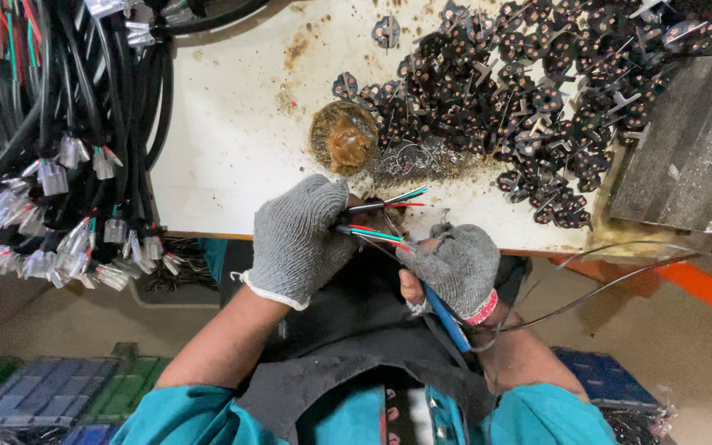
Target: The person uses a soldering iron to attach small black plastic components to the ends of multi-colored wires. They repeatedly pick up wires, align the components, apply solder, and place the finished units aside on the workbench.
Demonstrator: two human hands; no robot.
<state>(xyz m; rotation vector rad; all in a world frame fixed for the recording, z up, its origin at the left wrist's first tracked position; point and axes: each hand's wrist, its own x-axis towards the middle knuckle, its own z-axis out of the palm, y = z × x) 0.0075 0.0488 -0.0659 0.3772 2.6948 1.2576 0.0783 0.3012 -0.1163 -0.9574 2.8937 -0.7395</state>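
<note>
My left hand (297, 241) was closed around two black cables (363, 219), whose stripped red, green and blue wire ends (389, 217) pointed rightward, their long axis running across me just at the near edge of the worktop (232, 140). My right hand (455, 268) was gripping a blue-handled soldering iron (445, 317), its tip angled up and left toward those wire ends, almost touching them. So the wires lay between both hands, nearer my left. A tin of brown flux (344, 136) sat just beyond.
</note>
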